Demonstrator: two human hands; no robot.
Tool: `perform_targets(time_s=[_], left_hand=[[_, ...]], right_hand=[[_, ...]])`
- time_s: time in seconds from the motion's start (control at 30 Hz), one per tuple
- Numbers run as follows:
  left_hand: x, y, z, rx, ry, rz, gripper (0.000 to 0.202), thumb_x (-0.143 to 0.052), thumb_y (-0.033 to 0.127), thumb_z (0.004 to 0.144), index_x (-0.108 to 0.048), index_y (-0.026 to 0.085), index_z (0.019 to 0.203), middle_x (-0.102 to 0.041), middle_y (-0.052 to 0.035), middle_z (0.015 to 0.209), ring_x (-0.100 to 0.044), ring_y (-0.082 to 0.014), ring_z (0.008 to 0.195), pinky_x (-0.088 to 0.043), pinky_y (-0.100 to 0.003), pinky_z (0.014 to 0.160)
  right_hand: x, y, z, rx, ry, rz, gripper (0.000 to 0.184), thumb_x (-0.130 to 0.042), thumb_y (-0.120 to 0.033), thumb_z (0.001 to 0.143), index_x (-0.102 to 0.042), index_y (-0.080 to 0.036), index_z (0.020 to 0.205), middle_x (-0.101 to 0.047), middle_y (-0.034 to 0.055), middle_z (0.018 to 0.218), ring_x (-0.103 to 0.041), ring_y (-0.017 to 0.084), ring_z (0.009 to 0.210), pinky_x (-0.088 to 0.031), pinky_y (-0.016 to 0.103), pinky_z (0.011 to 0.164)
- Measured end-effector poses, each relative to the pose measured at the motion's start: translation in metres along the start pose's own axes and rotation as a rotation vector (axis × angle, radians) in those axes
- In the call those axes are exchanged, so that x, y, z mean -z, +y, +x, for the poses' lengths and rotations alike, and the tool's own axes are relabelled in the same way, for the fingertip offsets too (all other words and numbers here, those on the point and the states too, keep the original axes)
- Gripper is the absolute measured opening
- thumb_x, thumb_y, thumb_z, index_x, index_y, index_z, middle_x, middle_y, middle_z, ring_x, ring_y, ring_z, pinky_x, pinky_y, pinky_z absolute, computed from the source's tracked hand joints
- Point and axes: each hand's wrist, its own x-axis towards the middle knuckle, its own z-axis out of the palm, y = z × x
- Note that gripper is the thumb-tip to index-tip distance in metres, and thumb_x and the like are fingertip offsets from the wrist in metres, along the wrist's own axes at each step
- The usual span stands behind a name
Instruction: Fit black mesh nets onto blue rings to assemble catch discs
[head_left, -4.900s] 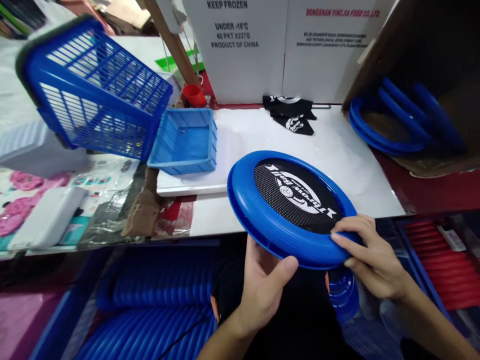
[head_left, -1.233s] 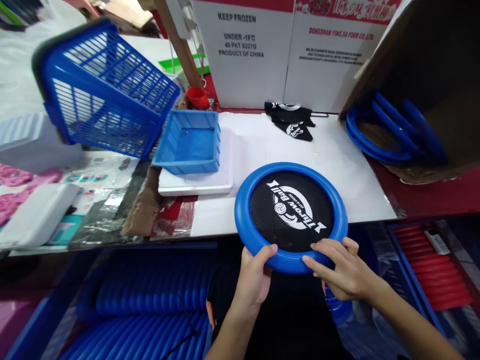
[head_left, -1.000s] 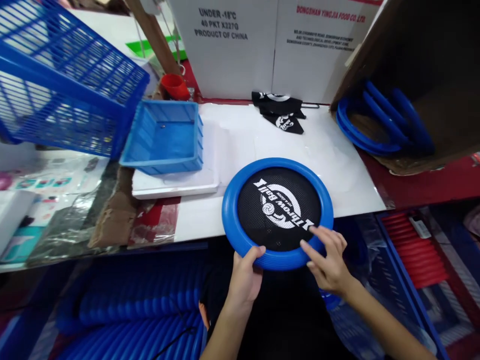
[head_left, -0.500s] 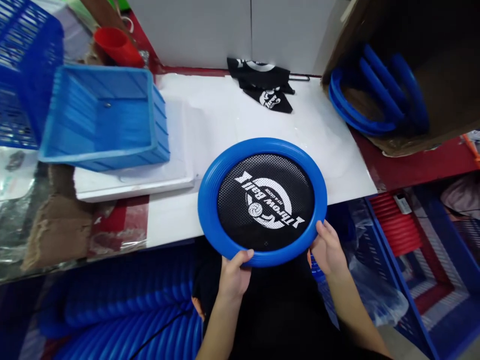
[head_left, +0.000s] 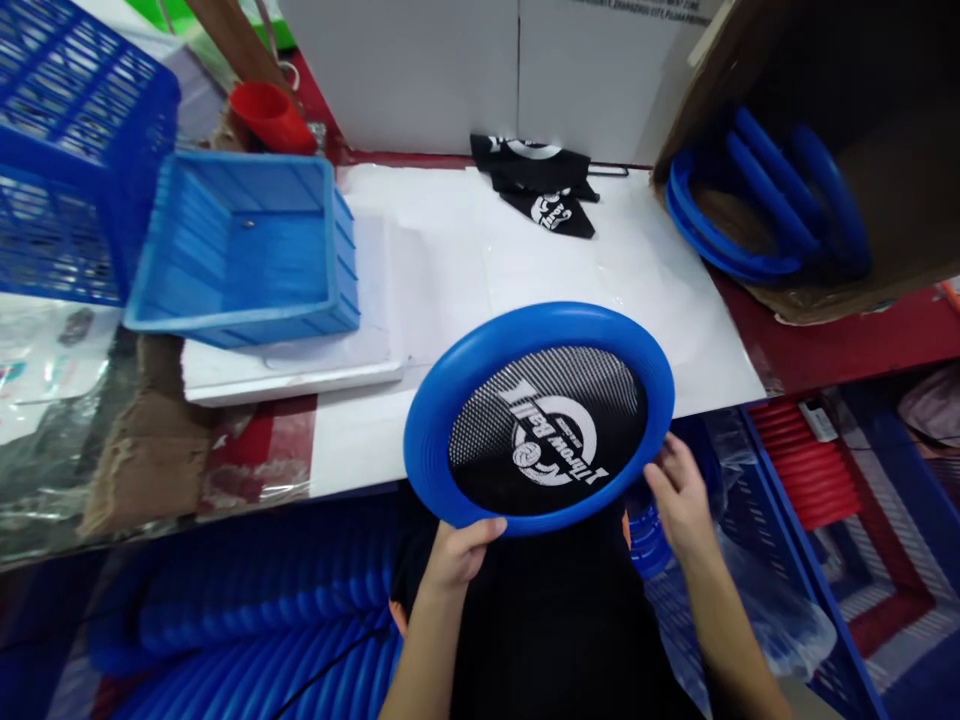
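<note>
A round blue disc (head_left: 450, 400) with a black mesh centre and white "Throw Ball" print is tilted up over the front edge of the white table top (head_left: 465, 250). My left hand (head_left: 461, 548) grips its near rim, fingers curled over the edge. My right hand (head_left: 679, 495) is off the disc, just below its right rim, fingers loosely spread and holding nothing. A stack of blue rings (head_left: 649, 535) sits just below that hand.
A light blue tray (head_left: 240, 250) and a dark blue basket (head_left: 67, 150) stand at the left. Black printed cloths (head_left: 544, 185) lie at the back. A cardboard box (head_left: 862, 80) at the right holds blue rings (head_left: 765, 200). Blue hoops (head_left: 262, 620) and red ones (head_left: 821, 475) lie below.
The disc's far edge has tipped up towards me. My right hand has come off the rim and dropped below it. The left hand still grips the near rim.
</note>
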Motion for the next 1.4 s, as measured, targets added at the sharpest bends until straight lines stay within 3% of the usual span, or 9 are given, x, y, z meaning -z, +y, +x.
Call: perform_targets(time_s=[0.1,0.17,0.23,0.37,0.53,0.7,0.83,1.0,1.4], left_hand=[[0.02,0.021,0.004,-0.213,-0.207,0.213,0.045,-0.1,0.021,0.052,-0.085,0.02,0.095,-0.085,-0.0073,0.096,-0.08,-0.0285,0.086,-0.067,-0.036,0.08],[0.023,0.043,0.006,-0.31,-0.568,0.384,0.03,-0.098,0.033,0.065,-0.085,0.018,0.088,-0.084,-0.0098,0.087,-0.079,-0.0284,0.076,-0.065,-0.036,0.072],[0.02,0.064,0.01,-0.392,-0.808,0.515,0.028,-0.089,0.042,0.081,-0.087,0.017,0.095,-0.084,-0.0131,0.09,-0.081,-0.031,0.083,-0.065,-0.037,0.077],[0.014,0.085,0.019,-0.515,-0.929,0.589,0.03,-0.083,0.043,0.089,-0.086,0.018,0.106,-0.086,-0.0154,0.099,-0.083,-0.0325,0.092,-0.066,-0.038,0.084],[0.031,0.087,0.03,-0.613,-1.003,0.556,0.033,-0.088,0.045,0.086,-0.087,0.02,0.108,-0.086,-0.0158,0.094,-0.084,-0.0356,0.096,-0.065,-0.044,0.091],[0.058,0.081,0.042,-0.532,-0.932,0.597,0.061,-0.112,0.045,0.032,-0.088,0.025,0.085,-0.082,-0.0144,0.074,-0.083,-0.0404,0.079,-0.059,-0.061,0.101],[0.061,0.061,0.046,-0.333,-0.744,0.453,0.07,-0.108,0.047,0.001,-0.072,0.025,0.057,-0.07,-0.0065,0.053,-0.075,-0.0316,0.061,-0.061,-0.056,0.087],[0.045,0.042,0.042,-0.321,-0.405,0.31,0.081,-0.097,0.083,0.011,-0.058,0.026,0.053,-0.055,0.0016,0.043,-0.067,-0.024,0.055,-0.062,-0.05,0.083],[0.045,0.062,0.041,-0.184,-0.429,0.339,0.062,-0.109,0.06,0.023,-0.07,0.026,0.056,-0.07,-0.0089,0.055,-0.075,-0.0351,0.069,-0.062,-0.056,0.087]], right_hand=[[0.027,-0.035,0.013,0.429,0.065,-0.157,0.056,-0.079,-0.038,0.096,-0.061,-0.029,0.148,-0.074,0.0094,0.139,-0.071,0.029,0.13,-0.053,0.052,0.117],[0.035,-0.071,0.019,0.656,-0.065,-0.31,0.061,-0.083,-0.038,0.093,-0.062,-0.029,0.15,-0.07,0.0113,0.146,-0.063,0.034,0.141,-0.048,0.057,0.123],[0.032,-0.108,0.022,0.74,-0.371,-0.534,0.069,-0.085,-0.043,0.092,-0.06,-0.029,0.154,-0.066,0.0128,0.153,-0.059,0.036,0.147,-0.045,0.057,0.126],[0.006,-0.158,0.022,0.84,-0.86,-0.892,0.07,-0.081,-0.044,0.096,-0.055,-0.028,0.159,-0.073,0.0124,0.143,-0.067,0.033,0.134,-0.056,0.051,0.115],[-0.017,-0.168,0.029,0.887,-1.1,-0.955,0.051,-0.071,-0.034,0.102,-0.06,-0.022,0.151,-0.078,0.0122,0.133,-0.074,0.027,0.119,-0.062,0.045,0.103],[-0.015,-0.162,0.034,0.866,-1.112,-0.883,0.043,-0.073,-0.028,0.098,-0.065,-0.022,0.14,-0.08,0.0095,0.124,-0.076,0.025,0.112,-0.061,0.042,0.099],[-0.018,-0.155,0.023,0.87,-1.129,-0.791,0.036,-0.072,-0.031,0.099,-0.067,-0.02,0.133,-0.081,0.0086,0.114,-0.076,0.024,0.104,-0.06,0.041,0.096],[-0.028,-0.153,0.009,0.931,-1.082,-0.771,0.039,-0.07,-0.038,0.103,-0.064,-0.015,0.133,-0.08,0.011,0.111,-0.075,0.024,0.101,-0.059,0.04,0.094],[-0.031,-0.142,-0.005,1.045,-0.984,-0.737,0.027,-0.063,-0.03,0.106,-0.062,-0.017,0.13,-0.081,0.0073,0.103,-0.076,0.02,0.087,-0.047,0.05,0.11]])
